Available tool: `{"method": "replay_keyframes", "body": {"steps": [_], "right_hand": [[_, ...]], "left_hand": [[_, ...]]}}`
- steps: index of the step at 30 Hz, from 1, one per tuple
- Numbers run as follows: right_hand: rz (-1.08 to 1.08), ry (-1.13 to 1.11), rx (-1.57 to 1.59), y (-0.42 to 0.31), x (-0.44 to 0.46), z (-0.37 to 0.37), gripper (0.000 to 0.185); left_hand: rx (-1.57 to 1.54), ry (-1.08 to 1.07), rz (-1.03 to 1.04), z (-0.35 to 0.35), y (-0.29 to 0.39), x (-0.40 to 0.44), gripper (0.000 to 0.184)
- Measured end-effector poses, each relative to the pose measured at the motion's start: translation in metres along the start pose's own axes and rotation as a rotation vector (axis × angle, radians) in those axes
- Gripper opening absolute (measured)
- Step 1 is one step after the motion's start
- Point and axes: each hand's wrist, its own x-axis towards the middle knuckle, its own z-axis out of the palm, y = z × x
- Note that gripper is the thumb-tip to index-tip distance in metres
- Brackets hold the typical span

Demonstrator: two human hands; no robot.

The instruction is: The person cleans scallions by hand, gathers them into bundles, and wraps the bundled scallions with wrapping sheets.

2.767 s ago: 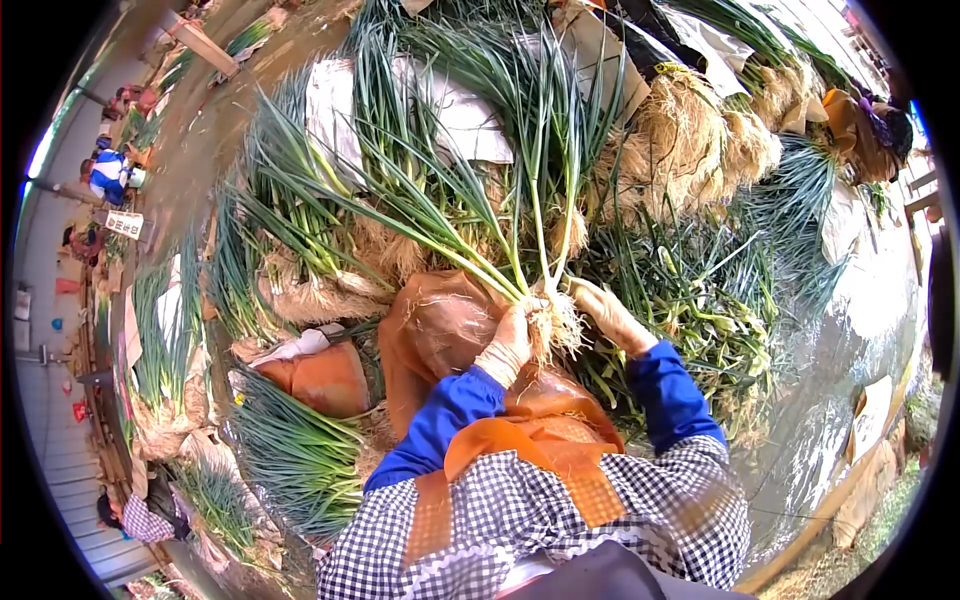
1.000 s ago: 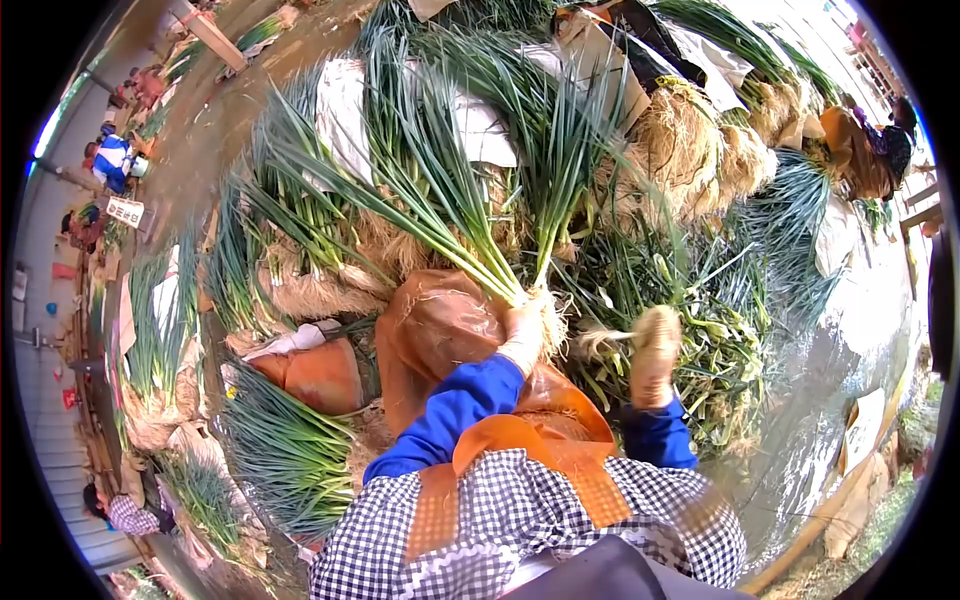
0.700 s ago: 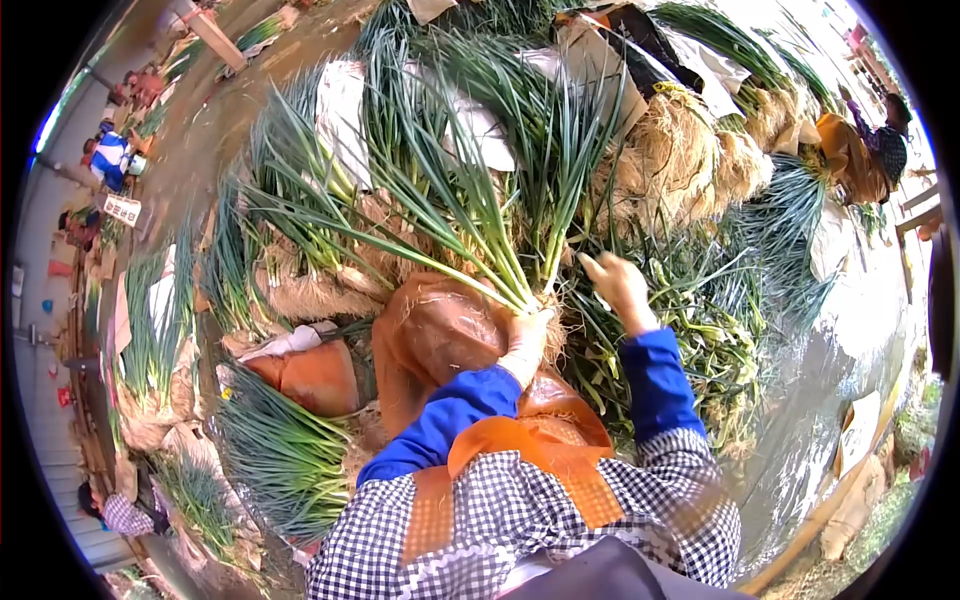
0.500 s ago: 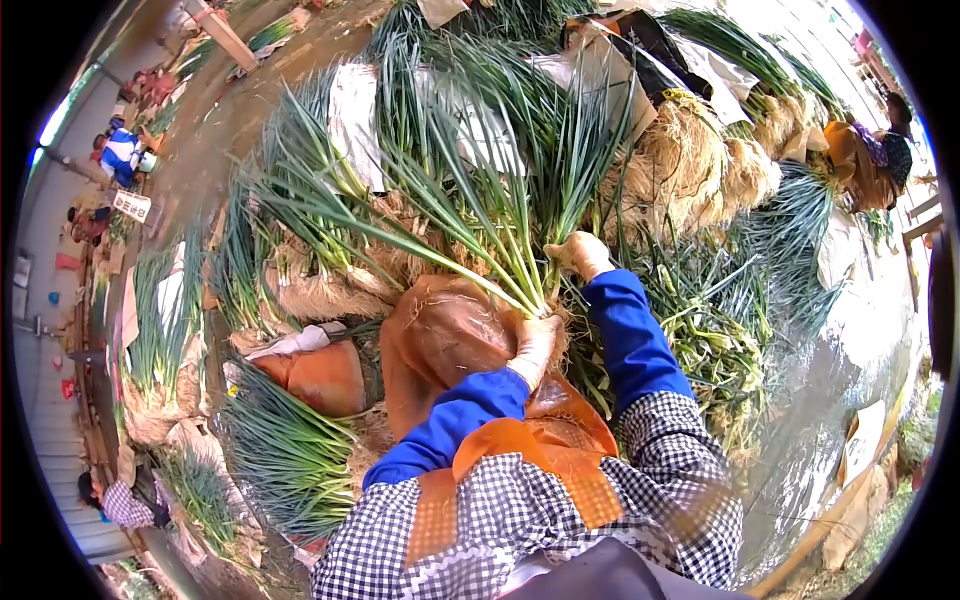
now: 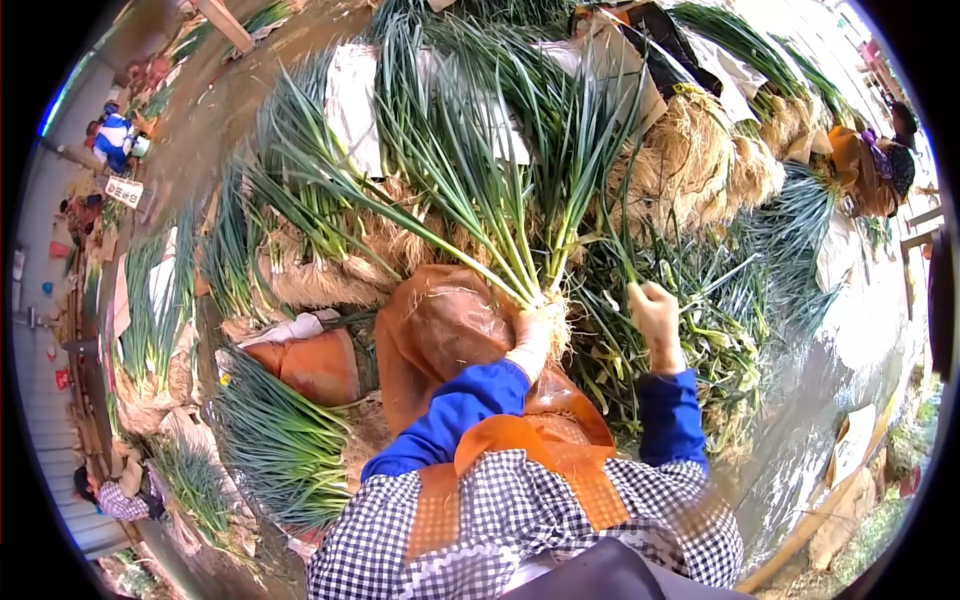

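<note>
My left hand (image 5: 535, 338) is closed around the pale root ends of a bunch of green onions (image 5: 512, 245), whose long leaves fan upward and away. Thin roots stick out beside that thumb. To the right, my right hand (image 5: 655, 318) is closed, apart from the bunch, with a green onion leaf (image 5: 628, 258) running up from its fingers. Below it lies a heap of loose stripped leaves (image 5: 715, 335). A brown waterproof apron (image 5: 440, 320) covers my lap under the bunch.
Bundled green onions with thick straw-coloured roots (image 5: 690, 160) lie ahead. Another green onion pile (image 5: 285, 440) is at left, near an orange-brown padded object (image 5: 315, 372). Wet ground (image 5: 800, 400) shows at right. Other people sit at the far left (image 5: 115, 140) and far right (image 5: 870, 170).
My right hand has moved from beside the bunch's stems to the right and toward me, drawing a leaf away. My left hand keeps its hold on the bunch, nearly still.
</note>
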Motion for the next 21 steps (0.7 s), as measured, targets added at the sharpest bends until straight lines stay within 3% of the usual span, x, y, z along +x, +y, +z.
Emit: {"method": "replay_keyframes", "body": {"steps": [1,2,3,4,5,6,7,9,10,11,12,13,15,17,19,21], "right_hand": [[-0.086,0.039,-0.551,0.010,0.017,0.004,0.041],[-0.103,-0.059,-0.770,0.011,0.028,0.015,0.051],[-0.238,0.053,-0.665,-0.002,0.033,0.030,0.047],[-0.275,-0.005,-0.720,-0.024,0.044,0.041,0.049],[-0.686,0.243,-0.630,-0.017,0.061,0.059,0.057],[-0.609,0.080,-0.725,-0.032,0.073,0.067,0.061],[-0.556,-0.034,-0.866,-0.038,0.084,0.076,0.052],[-0.347,-0.393,-0.856,-0.030,0.104,0.086,0.038],[-0.529,-0.356,-0.760,-0.013,0.107,0.093,0.027],[-0.546,-0.423,-0.768,-0.004,0.107,0.099,0.024],[-0.589,-0.516,-0.568,-0.004,0.096,0.092,0.022],[-0.622,-0.604,-0.361,-0.002,0.079,0.082,0.021],[-0.610,-0.748,-0.474,-0.012,0.034,0.062,0.018],[-0.534,-0.993,-0.146,-0.027,-0.018,0.024,0.016],[-0.326,-1.080,-0.289,-0.010,-0.032,-0.004,0.019],[-0.077,-0.975,-0.826,0.055,-0.007,-0.017,0.019]], "left_hand": [[0.002,-0.003,-0.010,0.007,-0.001,-0.004,0.012],[0.082,0.077,0.113,0.014,-0.004,-0.005,0.016],[0.164,0.157,0.243,0.018,-0.004,-0.003,0.021],[0.577,0.293,0.389,0.015,-0.006,-0.001,0.019],[0.577,0.302,0.388,0.010,-0.012,0.001,0.019],[0.620,0.335,0.384,0.004,-0.017,0.005,0.018],[0.663,0.366,0.390,0.002,-0.016,0.010,0.017],[0.681,0.386,0.367,0.000,-0.014,0.012,0.016],[0.655,0.396,0.338,-0.003,-0.014,0.015,0.013],[0.626,0.405,0.303,-0.006,-0.017,0.017,0.011],[0.618,0.407,0.297,-0.003,-0.018,0.015,0.011],[0.460,0.354,0.254,-0.002,-0.018,0.014,0.009],[0.153,0.252,0.170,0.007,-0.008,0.007,0.006],[-0.152,0.143,0.086,0.015,0.003,0.000,0.003],[-0.029,0.208,0.062,0.023,0.011,-0.009,0.006],[-0.066,0.149,0.043,0.033,0.019,-0.015,0.006]]}}
